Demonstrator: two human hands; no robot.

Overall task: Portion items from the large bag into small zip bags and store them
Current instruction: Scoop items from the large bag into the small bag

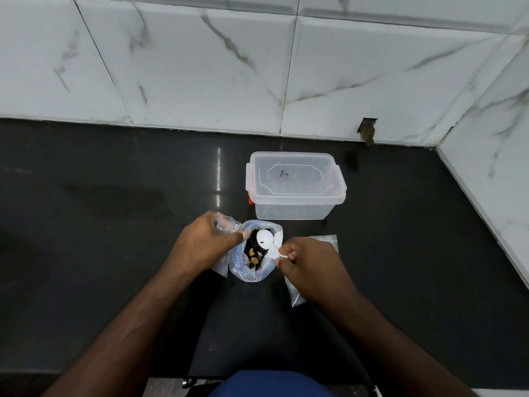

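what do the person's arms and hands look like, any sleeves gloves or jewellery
Both forearms are bare up to the frame edge, with no sleeves in view. The left hand and right hand wear no gloves, and no watch, bracelet or ring shows. No markings are visible on either arm.

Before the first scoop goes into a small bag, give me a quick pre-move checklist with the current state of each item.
1. Large bag mouth open, contents reachable: ok.
2. White spoon held by right hand, bowl over the large bag: ok.
3. Small zip bag held by left hand: ok.
4. Small zip bag's mouth open to receive: cannot tell.
5. Spoon loaded: not ok, bowl looks empty.
6. Storage container open: not ok, lid on.
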